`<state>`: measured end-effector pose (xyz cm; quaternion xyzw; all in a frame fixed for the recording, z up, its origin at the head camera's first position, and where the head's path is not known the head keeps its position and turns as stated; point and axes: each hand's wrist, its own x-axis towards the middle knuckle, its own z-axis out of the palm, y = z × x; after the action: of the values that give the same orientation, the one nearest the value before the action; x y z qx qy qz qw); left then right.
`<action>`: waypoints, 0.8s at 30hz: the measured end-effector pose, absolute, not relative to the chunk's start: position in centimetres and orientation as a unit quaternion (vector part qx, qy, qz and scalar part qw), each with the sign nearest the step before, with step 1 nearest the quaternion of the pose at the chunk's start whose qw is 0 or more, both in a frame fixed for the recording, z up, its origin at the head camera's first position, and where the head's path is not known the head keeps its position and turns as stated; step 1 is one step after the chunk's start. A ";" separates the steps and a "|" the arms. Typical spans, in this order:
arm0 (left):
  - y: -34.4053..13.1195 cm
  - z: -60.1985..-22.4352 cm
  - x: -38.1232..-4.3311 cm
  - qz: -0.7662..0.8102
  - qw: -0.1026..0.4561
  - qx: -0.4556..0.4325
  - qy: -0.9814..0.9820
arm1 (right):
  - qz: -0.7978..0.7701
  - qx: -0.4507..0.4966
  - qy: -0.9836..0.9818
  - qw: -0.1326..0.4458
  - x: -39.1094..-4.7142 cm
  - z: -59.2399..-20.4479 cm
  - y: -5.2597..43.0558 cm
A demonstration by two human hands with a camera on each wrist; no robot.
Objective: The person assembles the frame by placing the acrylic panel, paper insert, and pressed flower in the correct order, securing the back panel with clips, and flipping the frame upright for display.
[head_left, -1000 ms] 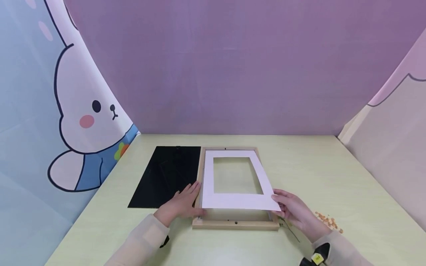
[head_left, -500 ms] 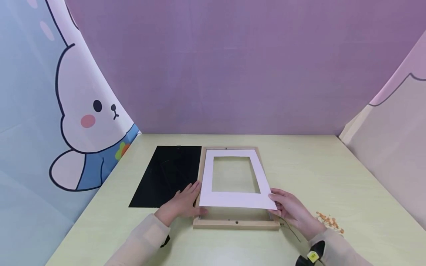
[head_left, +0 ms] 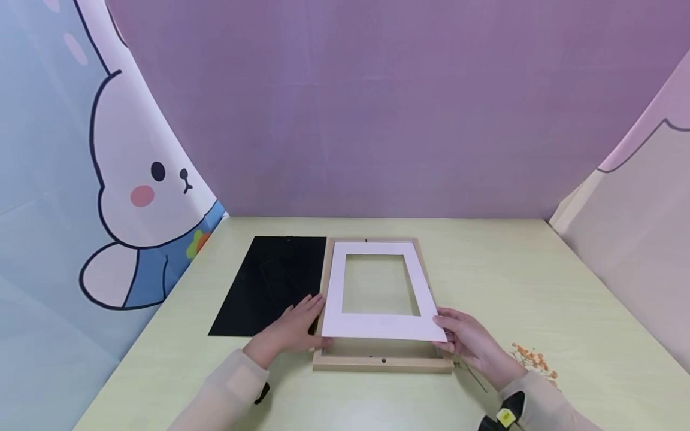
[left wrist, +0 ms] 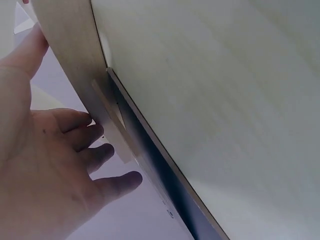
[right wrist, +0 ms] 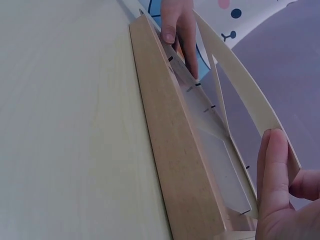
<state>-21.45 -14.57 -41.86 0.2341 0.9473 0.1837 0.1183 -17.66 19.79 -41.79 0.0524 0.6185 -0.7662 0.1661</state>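
A wooden picture frame (head_left: 366, 364) lies face down on the table, with small dark tabs along its inner edge in the right wrist view. Over its opening is a white picture mat (head_left: 385, 326) with a rectangular window. The mat's far end lies inside the frame, while its near end is tilted up. My right hand (head_left: 474, 341) pinches the mat's near right corner between thumb and fingers, seen also in the right wrist view (right wrist: 280, 175). At the frame's left bar rests my left hand (head_left: 293, 328), fingers extended and thumb across the bar.
A black backing board (head_left: 269, 287) lies flat directly left of the frame. To the right of my right hand is a sprig of small orange flowers (head_left: 530, 358), its thin stem partly hidden beneath the hand. A purple cloth (head_left: 377, 120) hangs behind the table.
My right hand has moved slightly left with the mat, so the near edge sits more squarely between the frame's side bars. The left hand has stayed at the frame's left bar.
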 end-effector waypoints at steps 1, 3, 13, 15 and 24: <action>-14.6 -41.8 -21.4 0.185 0.118 0.236 0.947 | -0.765 0.053 0.620 0.166 -17.7 -41.8 19.8; -14.7 -41.7 -21.3 0.188 0.118 0.241 0.945 | -0.764 0.054 0.622 0.166 -17.7 -41.9 19.8; -15.0 -41.8 -21.3 0.184 0.104 0.277 0.937 | -0.742 0.061 0.648 0.159 -17.7 -42.2 19.8; -14.9 -41.8 -21.3 0.180 0.101 0.279 0.938 | -0.736 0.065 0.655 0.156 -17.7 -42.3 19.7; -14.7 -41.2 -20.8 0.225 0.131 0.244 0.934 | -0.685 0.054 0.716 0.125 -17.6 -42.7 19.4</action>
<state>-20.85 -14.68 -41.19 0.2438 0.9343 0.2248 0.1309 -17.64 19.36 -42.67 0.0538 0.7156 -0.6852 0.1246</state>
